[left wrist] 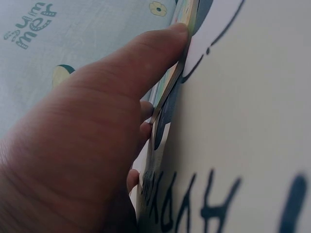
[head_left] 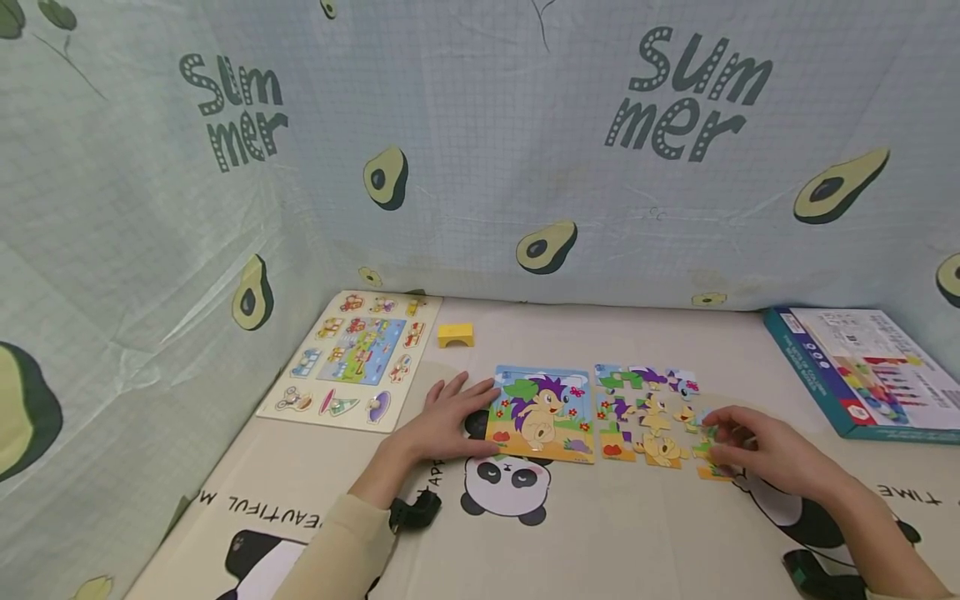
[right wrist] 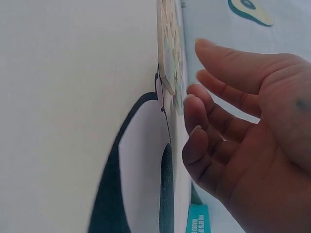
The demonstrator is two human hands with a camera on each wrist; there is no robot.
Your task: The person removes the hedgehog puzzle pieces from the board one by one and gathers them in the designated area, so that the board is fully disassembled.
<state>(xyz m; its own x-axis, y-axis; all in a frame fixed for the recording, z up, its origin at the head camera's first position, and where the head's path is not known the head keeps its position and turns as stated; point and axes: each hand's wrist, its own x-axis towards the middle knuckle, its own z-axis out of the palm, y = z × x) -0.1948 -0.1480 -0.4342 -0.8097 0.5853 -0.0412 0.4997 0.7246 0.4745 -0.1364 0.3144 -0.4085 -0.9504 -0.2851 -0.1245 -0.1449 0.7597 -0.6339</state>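
Observation:
A hedgehog picture board [head_left: 538, 414] lies flat on the table. Spread along its left side is my left hand [head_left: 447, 418], fingers fairly straight; the thumb [left wrist: 160, 48] touches the lower edge in the left wrist view. To the right of the board, jigsaw pieces [head_left: 660, 448] with matching hedgehog artwork lie partly fitted, with gaps between some of them. My right hand [head_left: 772, 450] hovers by the right-hand pieces, its fingers loosely bent. Nothing shows between thumb and fingertips in the right wrist view, where the fingers [right wrist: 197, 109] are apart from the pieces.
A knob puzzle board [head_left: 303, 367] with vehicle pictures lies at the back left. Beside it stands a yellow arch block [head_left: 456, 335]. A teal-edged box [head_left: 873, 375] sits at the back right. Printed cloth [head_left: 465, 125] hangs behind and at the left.

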